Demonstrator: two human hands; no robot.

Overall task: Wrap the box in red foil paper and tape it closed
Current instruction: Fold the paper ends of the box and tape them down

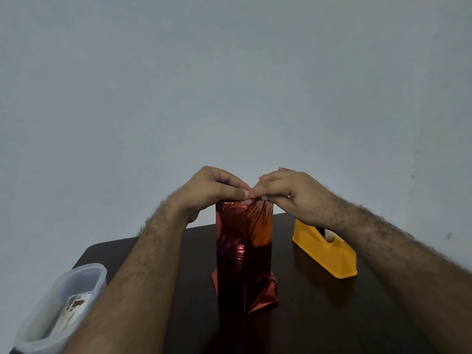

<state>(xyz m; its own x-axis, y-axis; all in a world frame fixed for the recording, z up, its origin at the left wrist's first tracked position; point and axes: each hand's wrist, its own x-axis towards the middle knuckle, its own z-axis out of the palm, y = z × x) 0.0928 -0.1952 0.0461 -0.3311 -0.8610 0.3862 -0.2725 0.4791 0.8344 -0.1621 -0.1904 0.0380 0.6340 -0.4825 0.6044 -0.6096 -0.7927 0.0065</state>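
The box [244, 254] in red foil paper stands upright on the dark worktop [319, 315], directly under both hands. The left hand [212, 192] and right hand [293, 192] pinch the foil's top edge, fingertips touching (loose foil flares at its base). A yellow tape dispenser [325, 251] sits below the right hand, a clear tub [63, 302] at the worktop's edge, well apart.
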